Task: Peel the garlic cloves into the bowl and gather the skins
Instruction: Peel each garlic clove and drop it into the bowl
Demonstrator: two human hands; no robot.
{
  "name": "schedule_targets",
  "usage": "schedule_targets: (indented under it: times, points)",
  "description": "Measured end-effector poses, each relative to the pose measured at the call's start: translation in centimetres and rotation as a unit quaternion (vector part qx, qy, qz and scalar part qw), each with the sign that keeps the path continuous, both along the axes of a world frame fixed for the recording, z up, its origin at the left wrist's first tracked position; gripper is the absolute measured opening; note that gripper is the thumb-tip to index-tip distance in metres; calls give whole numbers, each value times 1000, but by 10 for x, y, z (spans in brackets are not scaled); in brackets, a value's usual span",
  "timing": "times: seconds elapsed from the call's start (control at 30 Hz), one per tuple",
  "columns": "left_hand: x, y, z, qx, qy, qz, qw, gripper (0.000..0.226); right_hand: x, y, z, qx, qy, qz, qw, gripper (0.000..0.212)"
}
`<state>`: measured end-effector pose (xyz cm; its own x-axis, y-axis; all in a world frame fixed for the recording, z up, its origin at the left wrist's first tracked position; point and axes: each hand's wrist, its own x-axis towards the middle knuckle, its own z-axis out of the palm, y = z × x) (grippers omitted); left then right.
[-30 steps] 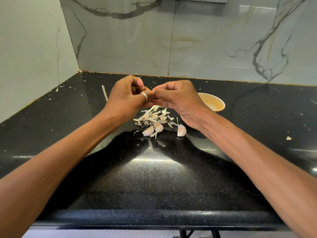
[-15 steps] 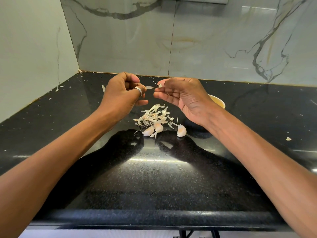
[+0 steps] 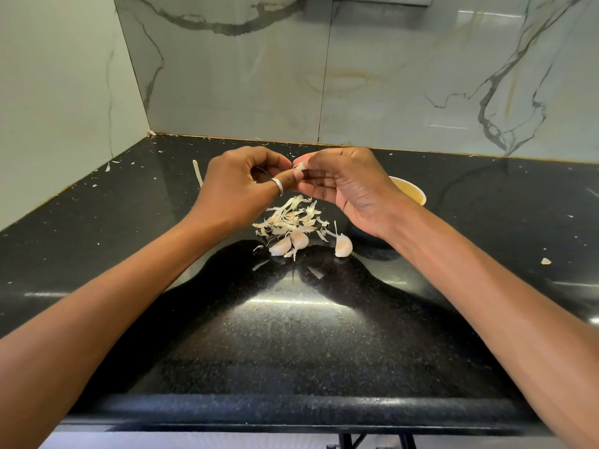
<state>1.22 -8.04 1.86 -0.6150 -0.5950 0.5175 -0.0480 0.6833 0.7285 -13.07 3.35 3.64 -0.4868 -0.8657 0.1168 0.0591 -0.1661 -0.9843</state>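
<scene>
While your hands hung apart half a second ago, the head view now shows them closed up again above the surface (image 3: 291, 345). Your right hand (image 3: 350, 189) pinches a small garlic clove (image 3: 299, 165) at its fingertips. Your left hand (image 3: 240, 186), fingers curled, has thumb and forefinger on the same clove — picking at the skin, I judge, though the piece is too small to be sure. That reads as another strip coming off, not a finished clove. The pile of skins (image 3: 288, 218) lies just below your hands, with three more cloves (image 3: 343, 245) at its near edge. The bowl (image 3: 413, 192) sits half hidden behind your right hand — the held clove is not over it yet.
</scene>
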Motion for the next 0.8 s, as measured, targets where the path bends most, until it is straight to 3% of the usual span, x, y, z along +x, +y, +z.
schedule_targets:
  times: [0.23, 0.8]
  points:
    - [0, 1, 0, -17, -18, 13, 1000, 17, 1, -2, -5, 26, 72, 0, 997, 19]
    - [-2, -5, -1, 23, -9, 2, 1000, 12, -3, -5, -9, 17, 140, -23, 990, 16]
